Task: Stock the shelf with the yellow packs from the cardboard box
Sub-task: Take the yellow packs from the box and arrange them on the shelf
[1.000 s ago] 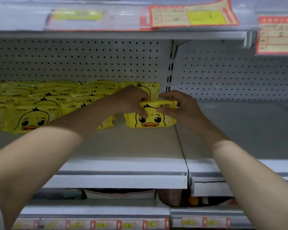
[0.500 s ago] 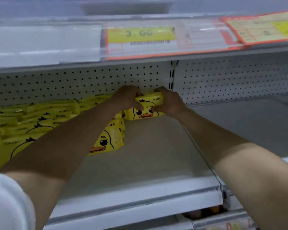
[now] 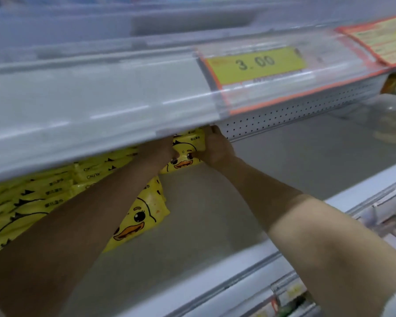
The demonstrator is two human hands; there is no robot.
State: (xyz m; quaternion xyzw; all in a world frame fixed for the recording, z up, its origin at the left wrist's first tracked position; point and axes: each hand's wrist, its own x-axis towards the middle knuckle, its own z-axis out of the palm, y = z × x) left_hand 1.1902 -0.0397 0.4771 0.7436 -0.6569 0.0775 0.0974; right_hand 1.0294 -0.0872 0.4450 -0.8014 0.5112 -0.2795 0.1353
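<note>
Yellow pack [image 3: 185, 154] printed with a cartoon duck face, orange beak, black eyes, standing at frame centre deep on the shelf [image 3: 215, 216], left hand [image 3: 162, 152] and right hand [image 3: 215, 149] pinching its two sides, more yellow packs [image 3: 44, 202] stacked at left

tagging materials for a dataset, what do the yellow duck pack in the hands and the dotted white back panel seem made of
The yellow duck-print pack, held between the left hand and right hand: probably thin plastic film, slightly glossy, with a soft, wrinkled surface. White perforated back panel: likely painted sheet metal, matte, with even rows of punched holes.
</note>
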